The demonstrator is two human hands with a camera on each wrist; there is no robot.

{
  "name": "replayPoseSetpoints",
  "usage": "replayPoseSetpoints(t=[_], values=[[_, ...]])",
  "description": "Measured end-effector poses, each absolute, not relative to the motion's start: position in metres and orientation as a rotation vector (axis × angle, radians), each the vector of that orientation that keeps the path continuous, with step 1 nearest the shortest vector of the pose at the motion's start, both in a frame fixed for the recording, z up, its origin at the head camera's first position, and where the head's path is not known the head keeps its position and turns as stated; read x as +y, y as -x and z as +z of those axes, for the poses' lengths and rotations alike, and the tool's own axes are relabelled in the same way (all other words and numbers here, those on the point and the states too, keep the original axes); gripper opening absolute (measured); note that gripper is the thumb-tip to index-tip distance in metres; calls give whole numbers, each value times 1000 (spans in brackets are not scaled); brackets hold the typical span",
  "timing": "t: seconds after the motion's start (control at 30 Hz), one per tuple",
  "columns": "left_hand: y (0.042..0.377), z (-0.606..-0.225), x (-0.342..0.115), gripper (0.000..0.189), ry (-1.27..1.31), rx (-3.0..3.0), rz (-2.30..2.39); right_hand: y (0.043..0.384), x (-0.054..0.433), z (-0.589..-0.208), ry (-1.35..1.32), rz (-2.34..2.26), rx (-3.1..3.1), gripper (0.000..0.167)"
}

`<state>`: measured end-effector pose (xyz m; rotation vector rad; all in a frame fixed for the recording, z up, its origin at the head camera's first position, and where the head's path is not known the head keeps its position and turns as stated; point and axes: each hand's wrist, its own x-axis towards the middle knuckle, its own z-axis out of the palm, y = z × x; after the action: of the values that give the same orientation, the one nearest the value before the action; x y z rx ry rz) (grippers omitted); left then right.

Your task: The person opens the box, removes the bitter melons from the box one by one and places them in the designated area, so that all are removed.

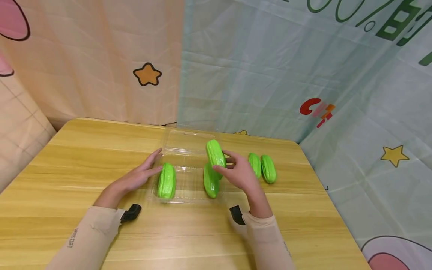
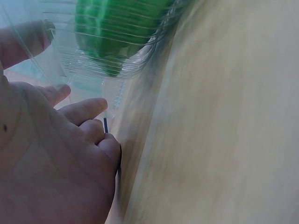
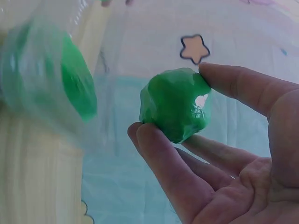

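A clear plastic hinged box [image 1: 189,197] lies with its lid folded back on the table. One green ridged toy cucumber [image 1: 167,180] is in its left end, and another toy cucumber [image 1: 211,183] is in its right end. My right hand [image 1: 239,170] pinches a third toy cucumber [image 1: 216,153] between thumb and fingers, above the one at the right end; the right wrist view shows this held cucumber [image 3: 175,103] end-on. At the box's left side is my left hand [image 1: 136,179], its fingers extended. In the left wrist view, the left thumb [image 2: 25,44] lies against the clear wall.
Two more toy cucumbers [image 1: 268,169] lie side by side on the wooden table [image 1: 189,240], right of the right hand. Printed curtains [image 1: 236,75] hang behind the table and along its right side. Black wrist mounts [image 1: 131,213] stick out from both sleeves.
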<state>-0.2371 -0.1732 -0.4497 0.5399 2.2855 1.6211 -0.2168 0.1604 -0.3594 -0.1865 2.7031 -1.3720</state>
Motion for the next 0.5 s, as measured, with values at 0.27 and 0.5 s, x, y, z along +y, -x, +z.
replayPoseSetpoints(t=[0.27, 0.5], values=[[237, -449, -174, 70, -538, 2289, 1609, 224, 200, -350, 40, -1432, 2706, 73], [236, -449, -174, 71, -529, 2297, 1600, 231, 229, -350, -104, -1484, 2702, 72]])
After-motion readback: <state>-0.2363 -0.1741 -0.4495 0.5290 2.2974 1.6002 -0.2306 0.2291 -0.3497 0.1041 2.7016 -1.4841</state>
